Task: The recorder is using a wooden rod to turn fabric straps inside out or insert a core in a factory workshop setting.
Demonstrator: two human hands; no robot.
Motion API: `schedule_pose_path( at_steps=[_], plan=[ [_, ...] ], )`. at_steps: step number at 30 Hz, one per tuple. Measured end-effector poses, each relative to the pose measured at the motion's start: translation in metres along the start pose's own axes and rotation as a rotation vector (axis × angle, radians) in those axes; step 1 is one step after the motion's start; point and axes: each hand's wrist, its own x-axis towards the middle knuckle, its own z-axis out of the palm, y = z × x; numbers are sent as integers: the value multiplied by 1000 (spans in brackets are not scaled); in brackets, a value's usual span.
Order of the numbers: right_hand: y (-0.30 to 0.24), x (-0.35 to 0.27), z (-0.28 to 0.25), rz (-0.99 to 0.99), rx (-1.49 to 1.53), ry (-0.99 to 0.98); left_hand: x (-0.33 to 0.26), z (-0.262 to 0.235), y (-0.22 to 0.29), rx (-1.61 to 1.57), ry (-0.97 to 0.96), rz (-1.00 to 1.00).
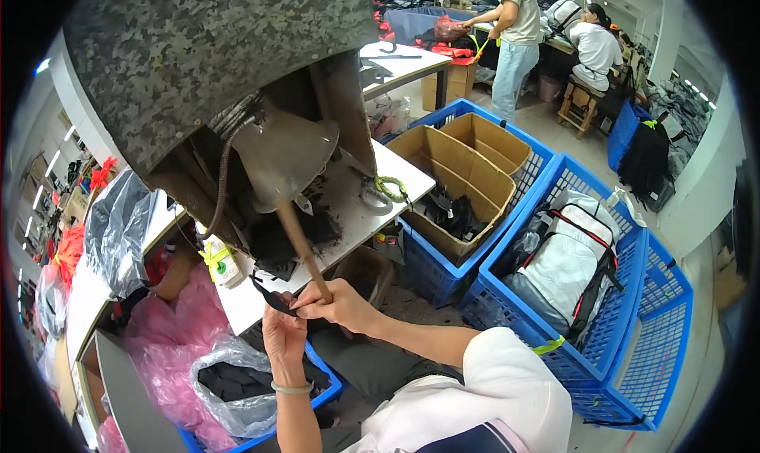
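Your left hand [285, 340] pinches a black strip [274, 299], which juts just beyond its fingertips. Your right hand [343, 306], just beside it, closes around a wooden stick [299, 241] slanting away over the white surface [241, 306].

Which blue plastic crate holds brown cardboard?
Only the blue plastic crate right of the white tabletop under the grey conical hood shows brown cardboard; its right-hand neighbour holds a white bag.
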Motion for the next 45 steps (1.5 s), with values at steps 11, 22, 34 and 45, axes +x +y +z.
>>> schedule_pose_path(
  at_steps=[11, 22, 34, 45],
  plan=[
    [-46, -21, 19, 370, 438, -58, -59, 29, 0, -111, 221, 28],
    [-49, -23, 12, 249, 449, -54, -82, 65, 7, 263, 117, 335],
    [-33, -20, 15, 253, 516, -38, -76, 51, 3, 131, 170, 195],
    [-29, -30, -3, -31, -218, -53, -78, 50, -15, 258, 210, 141]
  ],
)
